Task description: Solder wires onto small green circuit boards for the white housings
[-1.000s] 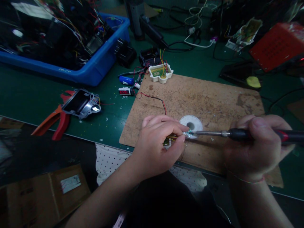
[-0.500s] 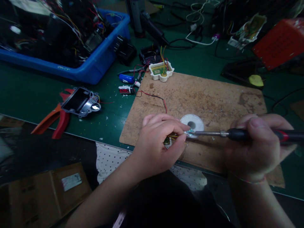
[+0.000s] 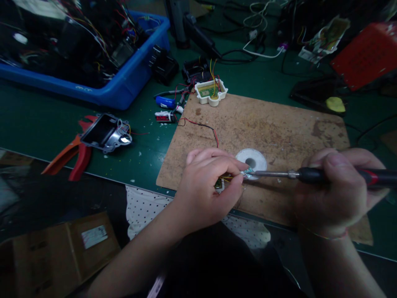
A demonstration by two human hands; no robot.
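Note:
My right hand (image 3: 338,190) is closed round the dark handle of a soldering iron (image 3: 279,174), which points left. Its tip meets a small greenish circuit board (image 3: 248,170) that my left hand (image 3: 214,182) pinches between thumb and fingers. Yellow wires (image 3: 228,179) run under the left palm, by a white-edged part (image 3: 219,186) that is mostly covered. Just behind the tip lies a white solder spool (image 3: 256,158) on the brown board (image 3: 294,132). A red and black wire pair (image 3: 201,125) leads from a battery (image 3: 164,117) towards my left hand.
A blue bin (image 3: 124,91) full of wired parts stands at the back left. Orange-handled pliers (image 3: 79,153) lie under a dark housing (image 3: 105,132). Farther back are a white housing (image 3: 211,93), a blue battery (image 3: 165,102), an orange-red box (image 3: 366,56) and a yellow sponge (image 3: 335,104).
Both hands, the soldering iron and the small circuit board hold almost the same place. The camera view has shifted very slightly.

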